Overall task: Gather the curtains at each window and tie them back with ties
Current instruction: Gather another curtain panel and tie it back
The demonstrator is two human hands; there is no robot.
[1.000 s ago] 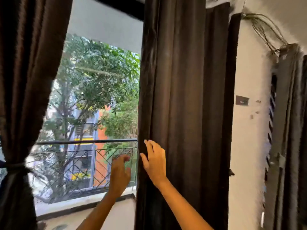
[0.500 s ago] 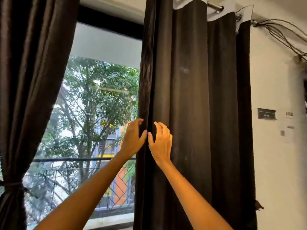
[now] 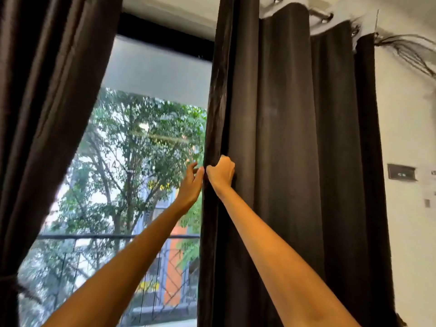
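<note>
A dark brown right curtain (image 3: pixel 290 161) hangs loose in deep folds from a rod at the top. My right hand (image 3: pixel 220 172) is closed on a fold at its left edge, at head height. My left hand (image 3: pixel 192 182) is just left of that edge, fingers spread, touching or nearly touching the cloth. The left curtain (image 3: pixel 44 114) is drawn aside, and a dark tie (image 3: pixel 9 278) cinches it at the lower left edge of view.
Between the curtains is the window (image 3: pixel 141 161) with a metal railing (image 3: pixel 118 237) and trees outside. White wall (image 3: pixel 405 208) on the right carries a dark switch plate (image 3: pixel 401 172); loose cables (image 3: pixel 410 53) hang near the curtain rod (image 3: pixel 320 16).
Both hands rose along the right curtain's left edge. My right hand went from flat on the cloth to closed on a fold. The view tilted upward.
</note>
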